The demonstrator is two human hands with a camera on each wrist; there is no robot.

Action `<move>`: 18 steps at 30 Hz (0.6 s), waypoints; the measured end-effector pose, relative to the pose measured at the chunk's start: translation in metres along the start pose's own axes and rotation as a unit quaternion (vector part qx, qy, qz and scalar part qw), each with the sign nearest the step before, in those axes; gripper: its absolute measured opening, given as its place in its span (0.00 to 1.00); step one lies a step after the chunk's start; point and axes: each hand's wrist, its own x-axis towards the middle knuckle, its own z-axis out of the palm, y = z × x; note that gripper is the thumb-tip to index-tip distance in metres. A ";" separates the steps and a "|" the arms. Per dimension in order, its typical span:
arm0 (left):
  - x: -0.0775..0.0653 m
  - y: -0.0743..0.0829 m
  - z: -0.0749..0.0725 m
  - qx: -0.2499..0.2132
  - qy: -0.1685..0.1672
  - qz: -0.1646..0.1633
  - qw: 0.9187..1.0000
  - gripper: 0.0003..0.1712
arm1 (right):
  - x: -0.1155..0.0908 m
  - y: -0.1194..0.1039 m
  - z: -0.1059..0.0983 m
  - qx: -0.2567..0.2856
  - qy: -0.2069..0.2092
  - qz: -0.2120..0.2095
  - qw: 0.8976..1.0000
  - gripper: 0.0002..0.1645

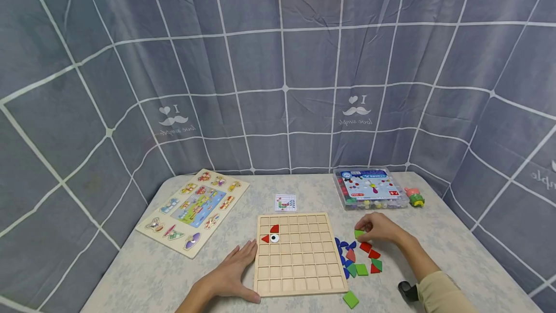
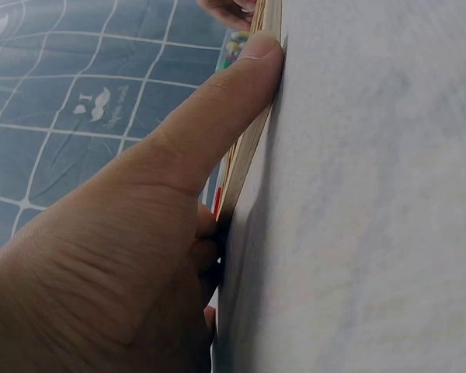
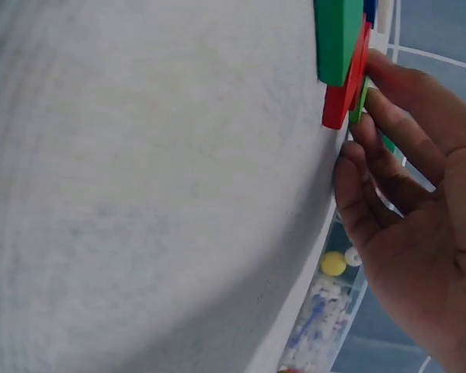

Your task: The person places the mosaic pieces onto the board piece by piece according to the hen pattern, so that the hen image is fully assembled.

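A square wooden grid board (image 1: 299, 295) lies in the middle of the table. In its upper left cells sit a red quarter-round piece (image 1: 274, 229), a red triangle (image 1: 265, 239) and a white eye piece (image 1: 274, 238). My left hand (image 1: 234, 272) rests along the board's left edge, fingers straight and thumb at the near corner; the left wrist view shows the thumb (image 2: 225, 101) against the board's side. To the right of the board, my right hand (image 1: 379, 228) pinches a light green square piece (image 1: 358, 233) between thumb and fingers, just above the loose pieces.
Beside the board lie several loose blue, red and green pieces (image 1: 362, 269), with a green square (image 1: 351, 299) nearer the front. A pattern card (image 1: 285, 202) lies behind it. A picture puzzle (image 1: 193, 211) is left; a clear plastic case (image 1: 369, 190) and small figurine (image 1: 414, 197) stand right.
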 end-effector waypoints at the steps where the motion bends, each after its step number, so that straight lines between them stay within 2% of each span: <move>1: 0.000 0.000 0.000 0.001 0.000 0.001 1.000 0.73 | 0.000 0.001 0.000 0.002 0.001 0.004 1.000 0.16; 18: 0.000 0.000 0.001 0.002 0.004 0.002 1.000 0.74 | -0.002 -0.007 0.001 0.015 -0.007 0.022 1.000 0.14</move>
